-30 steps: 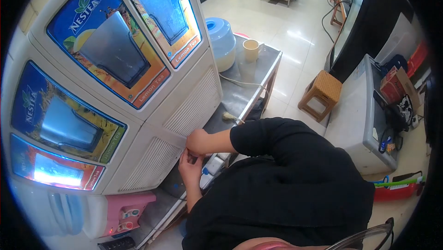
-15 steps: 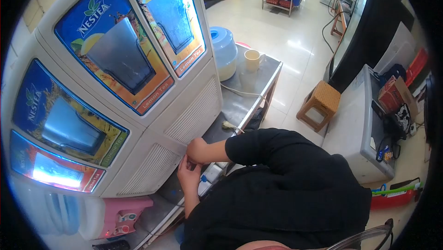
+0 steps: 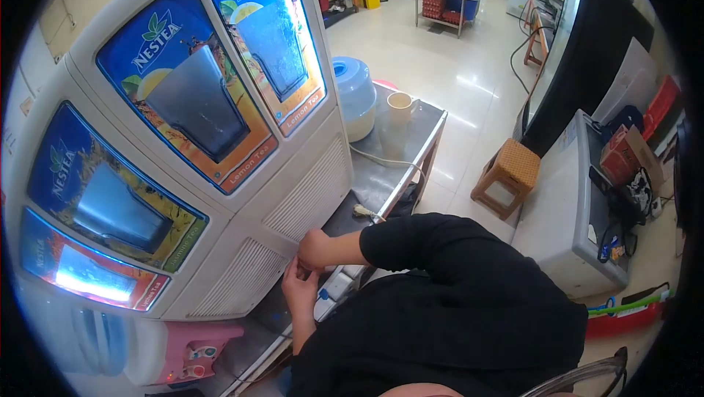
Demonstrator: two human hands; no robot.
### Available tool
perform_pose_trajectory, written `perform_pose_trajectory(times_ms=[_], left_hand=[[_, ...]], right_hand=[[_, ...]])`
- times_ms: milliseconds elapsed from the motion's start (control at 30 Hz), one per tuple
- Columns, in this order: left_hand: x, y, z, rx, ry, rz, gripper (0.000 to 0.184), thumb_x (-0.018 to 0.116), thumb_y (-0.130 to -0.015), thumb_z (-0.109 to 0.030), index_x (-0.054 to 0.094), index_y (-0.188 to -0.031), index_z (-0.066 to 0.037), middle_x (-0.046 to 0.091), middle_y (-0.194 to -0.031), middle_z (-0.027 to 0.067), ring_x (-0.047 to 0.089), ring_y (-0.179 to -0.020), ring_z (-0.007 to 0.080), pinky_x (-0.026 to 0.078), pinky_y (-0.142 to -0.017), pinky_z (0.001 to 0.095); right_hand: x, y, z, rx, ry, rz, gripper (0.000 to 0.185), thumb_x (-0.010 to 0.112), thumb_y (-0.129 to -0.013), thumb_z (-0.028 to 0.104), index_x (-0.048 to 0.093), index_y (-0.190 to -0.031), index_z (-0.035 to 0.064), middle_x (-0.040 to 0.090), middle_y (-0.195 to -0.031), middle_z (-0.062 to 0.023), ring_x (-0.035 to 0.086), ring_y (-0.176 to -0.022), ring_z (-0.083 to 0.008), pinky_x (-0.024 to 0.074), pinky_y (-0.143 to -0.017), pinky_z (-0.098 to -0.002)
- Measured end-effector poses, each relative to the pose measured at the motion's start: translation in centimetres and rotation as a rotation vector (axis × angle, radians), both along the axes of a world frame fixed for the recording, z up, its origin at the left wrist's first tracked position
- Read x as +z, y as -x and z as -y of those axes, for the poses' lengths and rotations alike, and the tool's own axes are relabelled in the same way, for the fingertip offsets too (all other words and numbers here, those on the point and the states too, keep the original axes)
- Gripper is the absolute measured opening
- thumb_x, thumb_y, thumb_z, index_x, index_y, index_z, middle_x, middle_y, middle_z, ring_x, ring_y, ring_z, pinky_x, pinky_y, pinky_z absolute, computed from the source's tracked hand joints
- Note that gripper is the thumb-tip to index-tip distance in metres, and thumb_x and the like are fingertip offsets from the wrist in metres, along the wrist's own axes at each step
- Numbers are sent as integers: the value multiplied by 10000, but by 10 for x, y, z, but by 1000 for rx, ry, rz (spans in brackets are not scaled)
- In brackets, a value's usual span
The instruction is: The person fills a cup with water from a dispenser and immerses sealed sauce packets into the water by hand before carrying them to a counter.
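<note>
My right hand (image 3: 315,249) is closed, bent at the wrist beside the lower edge of a beige drink dispenser (image 3: 246,239) with lit Nestea panels. Just below it, my left hand (image 3: 298,288) has its fingers curled up against the right one. The fingertips meet close to the dispenser's base, and whatever they hold is hidden. Beside my left hand lies a white power strip (image 3: 339,285) with a blue part on it. A pale plug (image 3: 361,211) on a cord rests on the metal table (image 3: 378,181) beyond my right hand.
Further along the table stand a blue water container (image 3: 353,96) and a cream mug (image 3: 399,106). A pink and white appliance (image 3: 192,353) sits at lower left. Behind are a woven-top stool (image 3: 513,170) and a grey-white chest (image 3: 565,214) with boxes and cables on top.
My view has shifted slightly, so the dispenser and hands sit a little lower in the picture. Both hands stay together at the dispenser's base.
</note>
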State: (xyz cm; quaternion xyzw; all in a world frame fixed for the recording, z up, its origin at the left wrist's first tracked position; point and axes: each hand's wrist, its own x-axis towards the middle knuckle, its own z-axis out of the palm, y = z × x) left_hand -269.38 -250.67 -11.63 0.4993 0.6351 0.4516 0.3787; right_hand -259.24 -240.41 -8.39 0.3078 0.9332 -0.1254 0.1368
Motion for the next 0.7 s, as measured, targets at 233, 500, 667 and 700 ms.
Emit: perform_pose_trajectory(times_ms=[233,500,667,700], left_hand=[[6,-1,-2,-8,8,-15,571,761,-731,-17,515,-1237,80,561,-1217,184,611,-1072,243,495,-927,336],[0,-1,1,-2,5,-7,598,786,-714,-48,521,-1237,72,551,-1238,178,597,-1099,247,498,-924,332],[-5,0,1,19,9,-17,606,768,-722,-10,503,-1262,65,551,-1242,175,592,-1110,245,498,-923,329],[-5,1,1,14,19,27,604,763,-724,-2,502,-1264,65,551,-1242,173,592,-1111,245,498,-925,331]], right_hand=[[1,-3,4,-72,-67,-99,198,672,-698,251,740,-828,118,710,-847,-101,694,-819,-272,549,-658,-398],[18,-13,14,-51,-88,-89,193,654,-732,235,736,-845,101,708,-864,-107,693,-812,-286,546,-657,-395],[-8,-3,8,-19,-57,-25,200,648,-751,243,738,-880,120,707,-902,-94,689,-843,-271,545,-664,-385],[-6,-2,9,-30,-45,-24,205,649,-750,245,738,-889,122,708,-906,-90,689,-850,-269,545,-668,-385]])
